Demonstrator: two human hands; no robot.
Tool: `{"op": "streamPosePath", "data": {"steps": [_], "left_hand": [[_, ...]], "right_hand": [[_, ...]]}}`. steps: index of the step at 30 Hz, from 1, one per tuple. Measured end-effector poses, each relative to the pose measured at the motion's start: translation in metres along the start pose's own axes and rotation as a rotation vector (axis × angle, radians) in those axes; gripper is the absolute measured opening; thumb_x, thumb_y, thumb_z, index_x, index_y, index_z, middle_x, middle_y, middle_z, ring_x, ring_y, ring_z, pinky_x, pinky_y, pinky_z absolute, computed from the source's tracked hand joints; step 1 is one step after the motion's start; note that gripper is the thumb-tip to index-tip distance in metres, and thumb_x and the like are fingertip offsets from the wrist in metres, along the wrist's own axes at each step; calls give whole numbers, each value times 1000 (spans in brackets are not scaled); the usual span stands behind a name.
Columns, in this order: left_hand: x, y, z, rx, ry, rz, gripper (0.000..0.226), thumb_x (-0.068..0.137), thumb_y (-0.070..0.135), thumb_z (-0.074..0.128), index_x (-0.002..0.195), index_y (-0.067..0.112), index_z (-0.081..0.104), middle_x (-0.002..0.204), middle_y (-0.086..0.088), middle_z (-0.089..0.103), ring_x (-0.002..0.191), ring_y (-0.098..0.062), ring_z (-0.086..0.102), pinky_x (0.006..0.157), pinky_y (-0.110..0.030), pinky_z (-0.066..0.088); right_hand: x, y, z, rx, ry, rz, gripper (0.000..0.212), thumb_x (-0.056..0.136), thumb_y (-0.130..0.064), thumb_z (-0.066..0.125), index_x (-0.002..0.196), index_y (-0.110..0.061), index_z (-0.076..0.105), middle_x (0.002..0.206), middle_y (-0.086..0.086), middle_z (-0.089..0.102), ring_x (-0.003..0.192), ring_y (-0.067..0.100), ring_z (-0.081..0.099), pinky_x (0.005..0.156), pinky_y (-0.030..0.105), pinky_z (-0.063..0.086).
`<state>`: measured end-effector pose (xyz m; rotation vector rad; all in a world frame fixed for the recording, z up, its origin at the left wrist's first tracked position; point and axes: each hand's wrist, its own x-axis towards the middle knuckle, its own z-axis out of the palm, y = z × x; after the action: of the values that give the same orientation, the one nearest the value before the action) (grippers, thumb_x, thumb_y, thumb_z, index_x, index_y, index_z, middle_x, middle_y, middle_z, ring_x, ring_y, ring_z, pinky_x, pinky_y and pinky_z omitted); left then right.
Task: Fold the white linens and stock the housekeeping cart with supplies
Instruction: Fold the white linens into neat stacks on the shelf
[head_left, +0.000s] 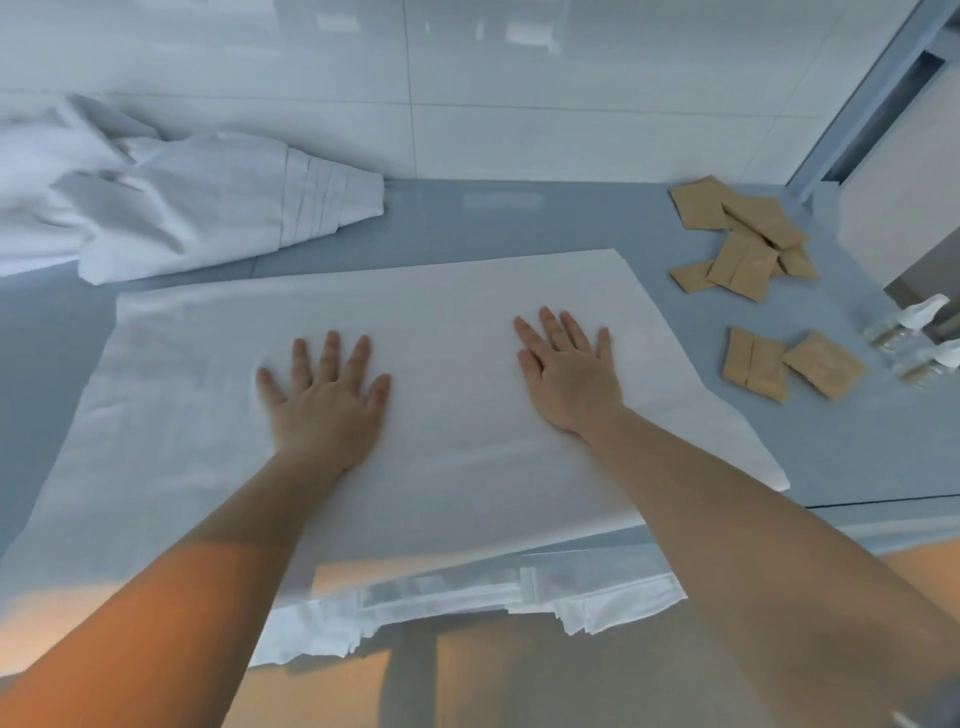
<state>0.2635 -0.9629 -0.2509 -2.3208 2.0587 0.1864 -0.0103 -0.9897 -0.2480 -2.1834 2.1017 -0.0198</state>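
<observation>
Both forearms run out of frame at the bottom, elbows unseen. Under the left hand (324, 395) and right hand (569, 376), the palms and the patch of white sheet (457, 322) beneath them are hidden. The sheet's near edge drops over the table (857, 457) lip at six o'clock, its hanging layers too jumbled to count. At nine o'clock the crumpled linen pile (171, 208) is cut by the left edge. At three o'clock, small clear bottles (914, 338) blur against the frame edge, contents unreadable. Markings on the tan packets (748, 244) are too faint to read.
</observation>
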Motion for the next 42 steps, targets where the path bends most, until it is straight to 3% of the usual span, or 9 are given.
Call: {"op": "streamPosePath", "data": {"steps": [4, 7, 10, 13, 20, 29, 36, 39, 42], "left_hand": [[-35, 48, -5, -128, -93, -20, 58, 97, 46, 17, 151, 34, 0, 161, 2, -7, 145, -34, -10, 110, -65, -4], [-77, 87, 6, -129, -99, 96, 58, 96, 46, 16, 150, 36, -2, 160, 3, -8, 145, -32, -13, 109, -64, -7], [-89, 94, 14, -82, -53, 98, 60, 94, 51, 7, 149, 36, -11, 160, 3, -13, 145, -31, -16, 109, -64, -9], [-90, 92, 17, -63, -7, 94, 63, 92, 54, 1, 149, 35, -13, 160, 3, -14, 145, -31, -16, 109, -64, -8], [-91, 94, 15, -79, -2, 98, 63, 91, 56, 2, 149, 36, -12, 160, 4, -11, 145, -31, -15, 110, -63, -7], [-91, 97, 15, -68, 8, 89, 65, 90, 58, 2, 150, 36, -9, 160, 3, -9, 145, -31, -13, 110, -64, -7], [-91, 97, 12, -87, -4, 137, 55, 99, 40, 11, 152, 28, 4, 161, 3, -1, 146, -31, -9, 112, -61, -9], [-91, 87, 6, -247, -3, 205, 51, 101, 31, 23, 151, 24, 19, 160, 2, 12, 147, -21, -1, 116, -49, -8], [-94, 65, -4, -423, -44, 268, 52, 98, 14, 28, 149, 25, 28, 158, 1, 19, 147, -15, 6, 118, -38, -5]], "right_hand": [[-6, -21, -9, -9, -96, 116, 51, 102, -40, 8, 152, -33, -2, 161, -2, -7, 148, 23, -7, 115, 58, -2], [-38, -37, -9, 35, -127, 12, 53, 103, -38, 12, 153, -26, 0, 161, -1, -7, 147, 23, -8, 116, 56, -3], [-80, -37, -2, 31, -112, -130, 54, 102, -41, 14, 153, -30, 1, 161, -3, -6, 147, 18, -8, 117, 50, -5], [-110, -19, 5, -10, -76, -142, 54, 99, -50, 13, 151, -40, 2, 161, -9, -4, 147, 14, -6, 118, 47, -5], [-112, 75, -6, -86, -30, 56, 55, 98, -51, 12, 151, -39, 1, 161, -6, -1, 148, 15, -1, 119, 40, -1], [-103, 74, -6, 4, -84, 458, 58, 99, -44, 8, 152, -26, -6, 161, 5, -8, 147, 23, -8, 117, 51, -8], [-111, -43, 11, 58, -8, -35, 53, 102, -37, 14, 153, -23, 6, 161, -2, 1, 148, 18, -4, 117, 46, -7], [-101, -63, 8, 84, -42, -149, 52, 104, -33, 16, 153, -21, 6, 161, -5, 0, 148, 15, -5, 118, 43, -7], [-100, -84, 6, 103, -69, -140, 51, 104, -30, 19, 153, -21, 7, 161, -5, -2, 148, 15, -5, 119, 43, -5]]}}
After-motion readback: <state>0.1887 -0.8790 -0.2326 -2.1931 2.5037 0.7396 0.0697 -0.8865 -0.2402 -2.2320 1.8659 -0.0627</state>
